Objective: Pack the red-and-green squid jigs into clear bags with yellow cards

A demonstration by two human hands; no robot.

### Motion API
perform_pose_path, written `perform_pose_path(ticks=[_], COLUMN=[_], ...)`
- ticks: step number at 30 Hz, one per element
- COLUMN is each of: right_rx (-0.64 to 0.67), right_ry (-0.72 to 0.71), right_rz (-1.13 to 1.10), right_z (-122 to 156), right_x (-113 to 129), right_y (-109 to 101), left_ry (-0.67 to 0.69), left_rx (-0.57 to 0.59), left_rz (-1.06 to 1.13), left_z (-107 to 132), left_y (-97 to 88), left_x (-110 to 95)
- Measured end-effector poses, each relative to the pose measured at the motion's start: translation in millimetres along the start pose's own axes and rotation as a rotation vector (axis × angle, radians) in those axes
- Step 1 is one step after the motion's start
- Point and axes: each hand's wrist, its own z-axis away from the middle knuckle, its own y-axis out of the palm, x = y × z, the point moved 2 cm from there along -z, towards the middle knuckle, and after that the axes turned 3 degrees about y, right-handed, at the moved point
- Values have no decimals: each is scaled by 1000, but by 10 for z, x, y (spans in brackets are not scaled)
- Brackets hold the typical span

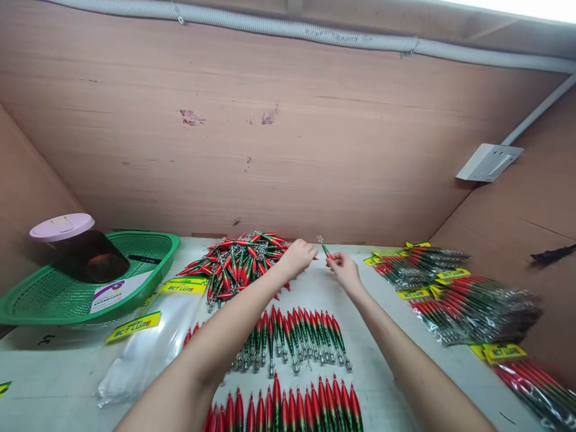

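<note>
My right hand [345, 271] pinches a red-and-green fishing lure [326, 248] by its red end, with the silvery hook crown pointing up and away. Close beside it on the left, my left hand [297, 258] is closed. A small red tip, like a lure's nose, shows at its fingertips; the rest is hidden. Behind and left of that hand lies a tangled pile of lures [243, 261]. Nearer to me, a row of lures [310, 333] lies side by side, hooks toward me. A second row of lures [288, 411] runs along the bottom edge, partly behind my left forearm.
Clear plastic bags [148, 354] with yellow labels lie at left. A green basket [166, 258] there holds a dark cup [90, 258] with a pink lid. Packed bags of lures [477, 306] are stacked on the right. A wooden wall [315, 150] closes the back; a white socket [489, 162] hangs upper right.
</note>
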Motion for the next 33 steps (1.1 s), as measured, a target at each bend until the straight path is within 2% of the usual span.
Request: perform_pose_path(ticks=[5, 10, 13, 16, 20, 24, 29, 33], right_rx=[-140, -213, -245, -274, -298, -329, -365, -382], right_ry=[-42, -46, 9, 72, 120, 148, 137, 120], right_rz=[-244, -442, -519, -567, -602, -677, -763, -779], right_z=[545, 1309, 1682, 1932, 2082, 2091, 2038, 2040], right_x=[149, 251, 206, 137, 93, 61, 1, 29], right_y=[-610, -969, -1055, -1084, -1078, -1062, -1011, -974], left_ry=[-174, -269, -259, -190, -117, -81, -152, -305], left_rx=[-208, -336, -307, -163, 17, 98, 48, -48], left_rz=[98, 172, 198, 231, 273, 357, 586, 898], left_z=[204, 344, 344, 277, 137, 46, -2, 24], left_y=[-292, -467, -479, -415, -312, -318, -474, -615], left_x=[177, 84, 7, -35, -72, -86, -97, -347])
